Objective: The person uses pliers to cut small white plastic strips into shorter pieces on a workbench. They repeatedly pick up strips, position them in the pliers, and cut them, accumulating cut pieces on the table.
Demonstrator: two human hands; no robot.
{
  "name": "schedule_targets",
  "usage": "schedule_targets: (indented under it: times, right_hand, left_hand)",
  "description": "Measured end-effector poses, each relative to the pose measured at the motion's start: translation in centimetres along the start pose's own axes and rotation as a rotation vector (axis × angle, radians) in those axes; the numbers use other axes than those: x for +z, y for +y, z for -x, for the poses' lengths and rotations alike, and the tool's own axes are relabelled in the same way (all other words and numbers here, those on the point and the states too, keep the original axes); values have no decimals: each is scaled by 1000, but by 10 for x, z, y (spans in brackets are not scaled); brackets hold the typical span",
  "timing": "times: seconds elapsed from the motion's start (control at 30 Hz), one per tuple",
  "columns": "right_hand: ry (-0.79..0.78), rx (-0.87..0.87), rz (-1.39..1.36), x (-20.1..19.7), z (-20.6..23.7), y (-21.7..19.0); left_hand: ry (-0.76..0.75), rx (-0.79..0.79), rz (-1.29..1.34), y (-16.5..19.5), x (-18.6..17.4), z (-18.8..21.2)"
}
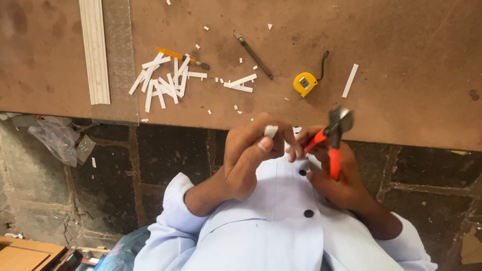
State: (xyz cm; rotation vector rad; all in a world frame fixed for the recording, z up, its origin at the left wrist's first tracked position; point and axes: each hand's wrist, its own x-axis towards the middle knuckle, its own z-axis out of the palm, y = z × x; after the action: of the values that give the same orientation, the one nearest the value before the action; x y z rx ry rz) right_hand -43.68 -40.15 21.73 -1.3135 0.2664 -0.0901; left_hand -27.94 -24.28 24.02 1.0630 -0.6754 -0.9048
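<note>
We hold a small white strip piece (270, 131) pinched at the fingertips of our left hand (251, 150), just below the middle of the frame; the fingers are closed on it and the thumb presses against its lower end. It stands a little above the thumbnail, short, flat and pale, with a squared-off top. Our right hand (335, 175) is wrapped shut around the orange handles of a pair of cutting pliers (333, 138), right of centre. The pliers' dark metal head points up and sits beside the white piece, apart from it, near the table edge; we cannot tell whether the head is open or closed.

Both hands hover over the near edge of a brown hardboard table (401, 60), its surface matt and stained. In the upper left-centre of the frame lies a loose pile of cut white strips (163, 80), thin and straight, with tiny white offcuts scattered around. A long ribbed white moulding (95, 50) runs up the upper left, next to a clear ruler-like strip (120, 60). A yellow tape measure (305, 84) with a black loop rests at upper centre-right, a dark slim hand tool (253, 55) left of it, and a single white strip (350, 81) to its right. We wear a pale blue buttoned shirt (281, 226).
</note>
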Motion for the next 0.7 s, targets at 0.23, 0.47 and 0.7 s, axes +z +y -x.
schedule_targets:
  times: [0.23,0.47,0.7]
  right_hand:
    - [19,113,-170,-7,7,9]
    - [81,292,-78,-6,6,9]
    - [11,266,170,-5,9,0]
  left_hand:
    - [130,-66,91,-15,-1,-3]
    - [195,-44,94,-25,-6,-12]
    - [291,-156,300,-23,-11,-16]
